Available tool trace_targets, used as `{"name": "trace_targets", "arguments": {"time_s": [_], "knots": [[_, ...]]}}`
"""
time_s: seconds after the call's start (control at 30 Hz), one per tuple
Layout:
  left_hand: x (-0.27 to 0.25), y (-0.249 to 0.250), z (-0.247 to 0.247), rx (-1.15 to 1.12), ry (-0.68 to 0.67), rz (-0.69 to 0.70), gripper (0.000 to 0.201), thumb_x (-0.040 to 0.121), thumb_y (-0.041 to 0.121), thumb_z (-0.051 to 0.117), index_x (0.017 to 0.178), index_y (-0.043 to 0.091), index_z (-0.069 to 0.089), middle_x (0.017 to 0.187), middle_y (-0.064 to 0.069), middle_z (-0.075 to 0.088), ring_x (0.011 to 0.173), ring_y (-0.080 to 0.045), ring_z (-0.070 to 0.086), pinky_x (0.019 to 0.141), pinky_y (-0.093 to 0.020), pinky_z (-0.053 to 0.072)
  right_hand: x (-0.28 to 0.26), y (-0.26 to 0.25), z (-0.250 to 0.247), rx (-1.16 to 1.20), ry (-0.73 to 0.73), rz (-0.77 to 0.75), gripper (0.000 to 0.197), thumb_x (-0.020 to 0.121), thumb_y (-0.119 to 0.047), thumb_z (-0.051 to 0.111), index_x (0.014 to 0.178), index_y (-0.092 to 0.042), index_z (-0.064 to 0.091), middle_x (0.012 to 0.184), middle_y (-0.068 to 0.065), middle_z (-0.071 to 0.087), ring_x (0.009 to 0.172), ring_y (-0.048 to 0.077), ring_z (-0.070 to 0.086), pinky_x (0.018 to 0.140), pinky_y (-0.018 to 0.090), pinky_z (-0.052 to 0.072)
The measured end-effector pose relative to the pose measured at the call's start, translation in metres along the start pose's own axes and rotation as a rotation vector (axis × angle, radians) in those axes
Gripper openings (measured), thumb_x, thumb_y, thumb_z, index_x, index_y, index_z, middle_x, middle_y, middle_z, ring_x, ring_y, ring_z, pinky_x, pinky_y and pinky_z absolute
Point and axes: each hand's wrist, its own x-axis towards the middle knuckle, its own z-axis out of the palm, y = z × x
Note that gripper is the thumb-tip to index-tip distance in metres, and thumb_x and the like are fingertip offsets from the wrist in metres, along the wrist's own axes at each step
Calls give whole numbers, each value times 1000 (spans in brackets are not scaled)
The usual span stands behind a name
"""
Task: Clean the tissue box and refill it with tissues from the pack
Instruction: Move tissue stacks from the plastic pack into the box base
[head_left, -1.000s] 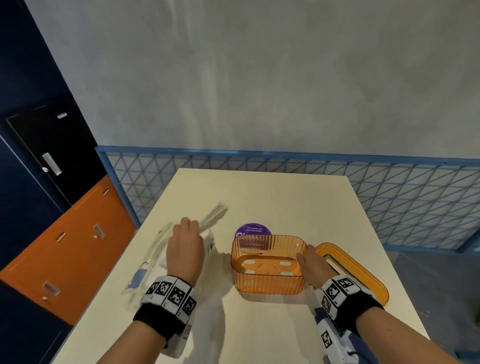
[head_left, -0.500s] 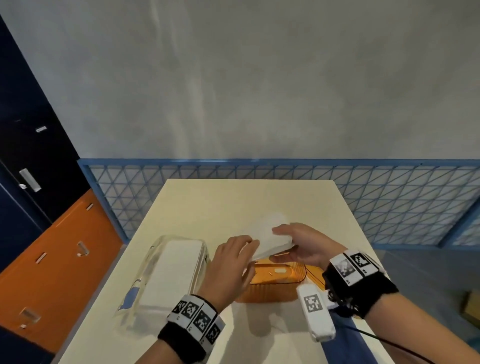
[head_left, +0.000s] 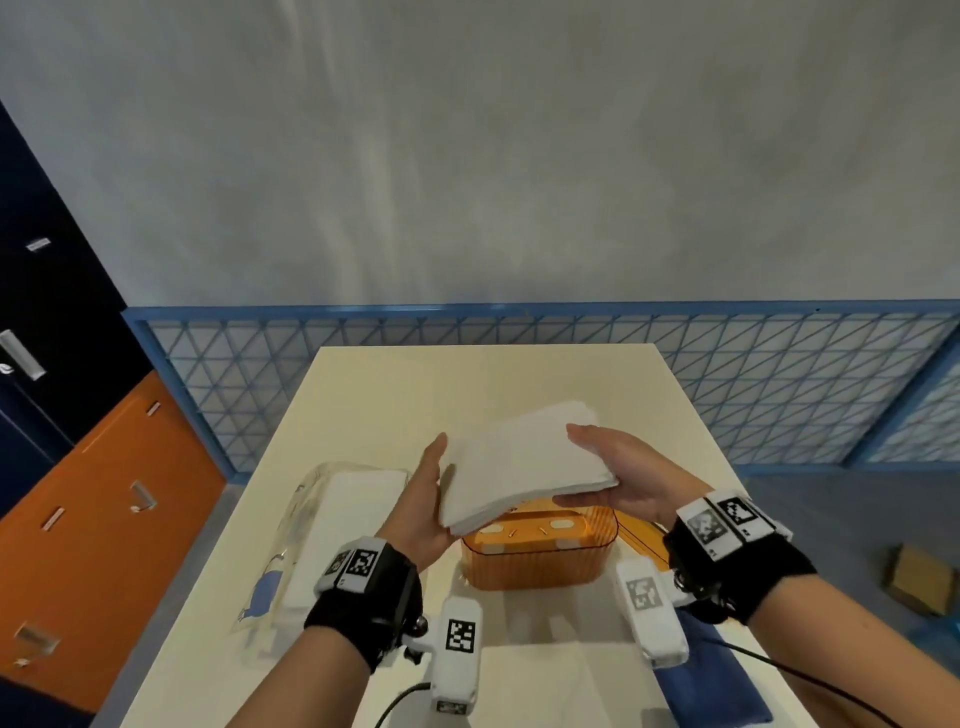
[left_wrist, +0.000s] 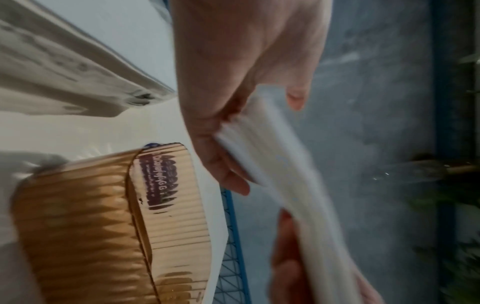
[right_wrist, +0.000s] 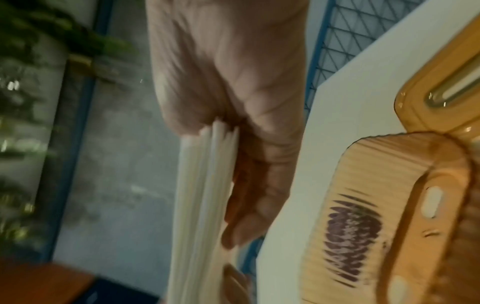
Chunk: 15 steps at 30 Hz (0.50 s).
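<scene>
Above tissue box (head_left: 540, 553), tissues (head_left: 524, 462), both hands

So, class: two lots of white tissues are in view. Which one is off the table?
The stack of tissues held between the left hand and right hand above the orange box. The others lie in the clear pack on the table.

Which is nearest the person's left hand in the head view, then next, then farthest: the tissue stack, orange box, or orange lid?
From the left hand:
1. Tissue stack, held in it.
2. Orange box, just below, to its right.
3. Orange lid, far right, behind the box.
</scene>
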Motion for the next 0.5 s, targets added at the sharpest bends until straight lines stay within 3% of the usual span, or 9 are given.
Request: {"name": "trace_targets", "arguments": {"time_s": [0.1, 0.2, 0.3, 0.4, 0.5], "knots": [[10, -3, 8, 236, 133, 81, 62, 88, 47, 56, 138, 14, 40, 133, -8, 56, 110, -28, 61, 72, -34, 56, 3, 9, 3, -121, 82, 27, 26, 96, -36, 48, 108, -16, 57, 105, 6, 65, 91, 25, 64, 80, 43, 54], [15, -5, 12, 346, 277, 182, 60, 90, 37, 54, 138, 9, 31, 121, -9, 55, 105, -27, 59, 85, -40, 53, 7, 13, 1, -109, 139, 28, 34, 98, -36, 44, 120, -11, 53, 110, 9, 64, 98, 28, 61, 82, 41, 51], [15, -7, 15, 463, 292, 236, 51, 96, 28, 49, 140, 12, 27, 117, -8, 52, 103, -25, 55, 85, -36, 51, 6, 18, -1, -178, 121, 90, 32, 97, -32, 47, 121, -12, 50, 109, 9, 60, 99, 29, 59, 82, 47, 55], [18, -8, 14, 557, 304, 278, 52, 97, 26, 47, 143, 14, 26, 132, -11, 47, 114, -28, 52, 99, -41, 45, 2, 16, -3, -217, 120, 91, 29, 97, -25, 47, 121, -9, 49, 109, 12, 59, 95, 28, 59, 70, 39, 59], [22, -6, 11, 541, 277, 272, 53, 98, 24, 46, 144, 21, 22, 137, -12, 43, 117, -30, 51, 100, -42, 44, 5, 14, -10, -206, 189, 50, 29, 96, -14, 48, 124, -8, 42, 122, 15, 53, 95, 28, 59, 66, 39, 60]]}}
